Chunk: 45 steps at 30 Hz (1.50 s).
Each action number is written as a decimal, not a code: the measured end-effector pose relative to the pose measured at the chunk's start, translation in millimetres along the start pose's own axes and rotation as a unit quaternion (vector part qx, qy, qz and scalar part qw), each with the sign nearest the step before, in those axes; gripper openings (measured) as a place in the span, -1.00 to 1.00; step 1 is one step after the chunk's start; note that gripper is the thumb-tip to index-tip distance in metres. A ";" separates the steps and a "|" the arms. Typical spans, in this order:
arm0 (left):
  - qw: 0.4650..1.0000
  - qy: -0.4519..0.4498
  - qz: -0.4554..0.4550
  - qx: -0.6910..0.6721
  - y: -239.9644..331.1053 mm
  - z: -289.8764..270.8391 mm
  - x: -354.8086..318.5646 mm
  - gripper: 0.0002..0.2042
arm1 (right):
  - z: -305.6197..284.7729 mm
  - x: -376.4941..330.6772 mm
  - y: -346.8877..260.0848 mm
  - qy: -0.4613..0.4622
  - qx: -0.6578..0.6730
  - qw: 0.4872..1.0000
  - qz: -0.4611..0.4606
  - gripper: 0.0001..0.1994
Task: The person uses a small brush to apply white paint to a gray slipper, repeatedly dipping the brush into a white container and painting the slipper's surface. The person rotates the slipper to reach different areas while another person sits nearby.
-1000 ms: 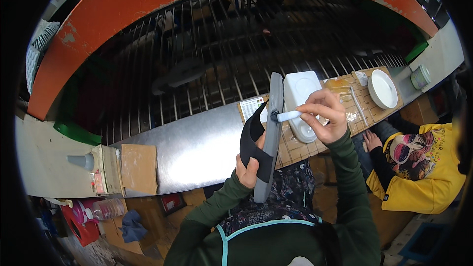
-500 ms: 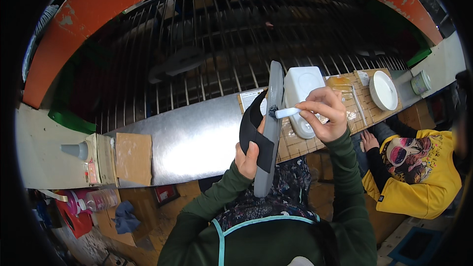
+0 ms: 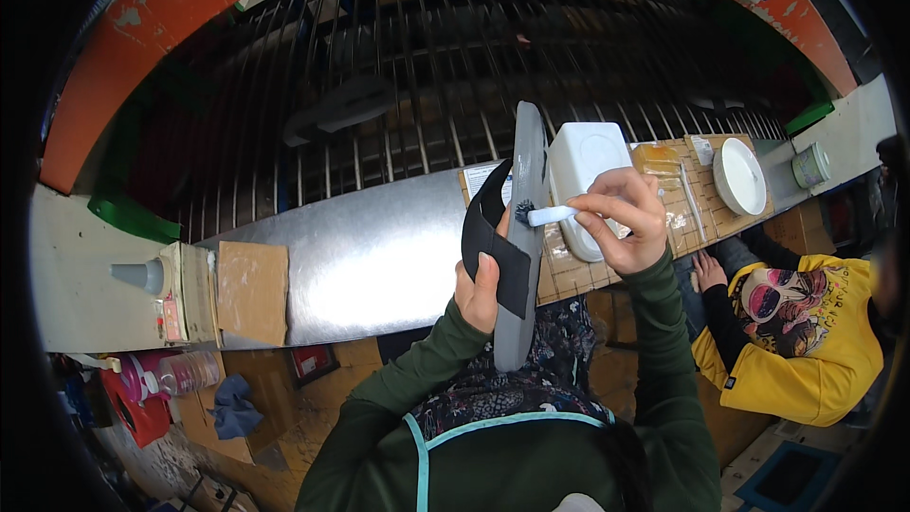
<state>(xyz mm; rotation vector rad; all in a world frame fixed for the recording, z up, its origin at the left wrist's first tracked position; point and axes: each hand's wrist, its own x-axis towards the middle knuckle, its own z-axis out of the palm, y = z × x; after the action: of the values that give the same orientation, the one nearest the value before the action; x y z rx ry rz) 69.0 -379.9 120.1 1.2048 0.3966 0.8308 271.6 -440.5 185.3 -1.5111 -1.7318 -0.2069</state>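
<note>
The brush pinched in my right hand had shifted down the sandal my left hand gripped, likely reaching more of it.

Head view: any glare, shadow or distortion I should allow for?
Head view: glare whitens the metal tabletop left of the slide sandal; head view: deep shadow hides detail behind the metal bars; head view: the orange beam bows near the blackened fisheye rim.

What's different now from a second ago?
The left hand and the sandal moved up the picture, so the brush meets the sandal farther down. The view shifted slightly too. Nothing was taken or let go; the right hand stayed nearly put, still pinching the brush.
</note>
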 end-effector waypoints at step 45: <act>0.930 0.062 -0.079 -0.354 17.6 7.0 -0.7 -0.32 | 7.4 -6.4 -17.2 0.000 0.181 0.976 0.118 -0.85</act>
<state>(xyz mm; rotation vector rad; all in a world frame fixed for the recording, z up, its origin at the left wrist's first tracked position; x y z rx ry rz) 67.1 -382.9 138.8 0.4438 0.2532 0.8112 252.6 -445.6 182.7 -1.4251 -1.4769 0.2214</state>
